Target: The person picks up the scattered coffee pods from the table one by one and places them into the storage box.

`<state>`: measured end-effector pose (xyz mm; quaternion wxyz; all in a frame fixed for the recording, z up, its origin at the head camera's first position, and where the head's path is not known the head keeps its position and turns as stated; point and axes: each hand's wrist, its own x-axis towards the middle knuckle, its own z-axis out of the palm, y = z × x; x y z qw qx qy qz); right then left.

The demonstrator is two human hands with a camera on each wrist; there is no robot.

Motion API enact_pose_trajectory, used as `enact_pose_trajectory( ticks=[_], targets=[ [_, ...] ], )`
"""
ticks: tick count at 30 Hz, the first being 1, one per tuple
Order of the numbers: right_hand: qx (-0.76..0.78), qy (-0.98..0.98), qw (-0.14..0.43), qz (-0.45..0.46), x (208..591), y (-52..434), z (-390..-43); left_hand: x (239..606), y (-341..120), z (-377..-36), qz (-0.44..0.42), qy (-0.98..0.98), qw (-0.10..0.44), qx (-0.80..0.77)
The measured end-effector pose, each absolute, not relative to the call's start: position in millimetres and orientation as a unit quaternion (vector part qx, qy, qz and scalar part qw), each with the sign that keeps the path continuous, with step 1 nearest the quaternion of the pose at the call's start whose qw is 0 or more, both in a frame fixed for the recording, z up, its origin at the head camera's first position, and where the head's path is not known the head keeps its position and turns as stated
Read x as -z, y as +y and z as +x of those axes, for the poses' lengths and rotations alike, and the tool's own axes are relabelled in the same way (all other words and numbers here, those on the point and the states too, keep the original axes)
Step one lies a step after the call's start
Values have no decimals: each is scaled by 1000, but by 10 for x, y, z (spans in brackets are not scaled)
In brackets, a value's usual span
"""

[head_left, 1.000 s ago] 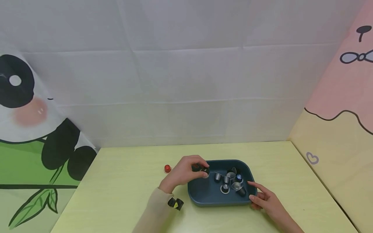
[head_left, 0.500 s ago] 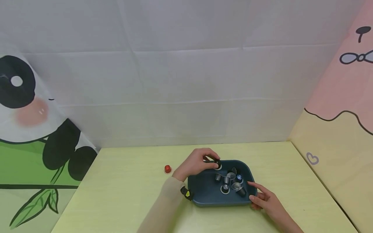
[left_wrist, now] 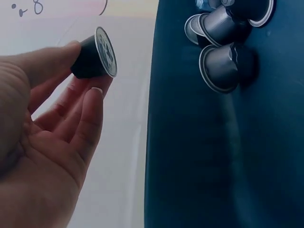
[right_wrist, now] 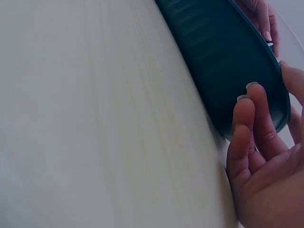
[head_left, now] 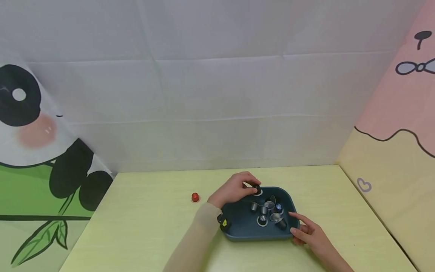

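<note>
My left hand (head_left: 232, 189) pinches a black coffee capsule (left_wrist: 92, 59) between thumb and fingertips. In the head view, that capsule appears by the far rim of the dark blue tray (head_left: 238, 224); the left wrist view has it beside the tray's wall, its foil lid turned toward the tray. Several silver and dark coffee capsules (head_left: 264, 209) lie in a loose cluster in the tray's right half, one with a blue top (head_left: 278, 207). With thumb and fingers, my right hand (head_left: 310, 234) holds the tray's near right edge. From below, its fingertips (right_wrist: 243, 111) touch the tray's outer side.
A red coffee capsule (head_left: 195, 197) stands on the pale yellow table (head_left: 136, 226), left of the tray. A white cloth (head_left: 217, 113) hangs behind the table. Printed panels (head_left: 394, 181) close off both sides.
My left hand has carried the black capsule rightward and away from me, from over the tray's left side to its far rim. My right hand and the tray stay put.
</note>
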<state>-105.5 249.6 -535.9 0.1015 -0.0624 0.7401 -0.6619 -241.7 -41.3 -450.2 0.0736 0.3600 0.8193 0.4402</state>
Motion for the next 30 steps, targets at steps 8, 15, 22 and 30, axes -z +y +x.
enact_pose_trajectory(
  ticks=[8, 15, 22, 30],
  targets=[
    [658, 744, 100, -55, 5354, 2489, -1051, 4540, -350, -2435, 389, 824, 106, -399],
    [661, 742, 103, -56, 5334, 2489, -1050, 4603, -321, -2449, 405, 825, 167, -358],
    [662, 740, 105, -54, 5334, 2496, -1059, 4635, -300, -2429, 396, 838, 209, -313],
    [672, 730, 107, -66, 5338, 2498, -1047, 4777, -284, -2446, 389, 841, 212, -312]
  ],
)
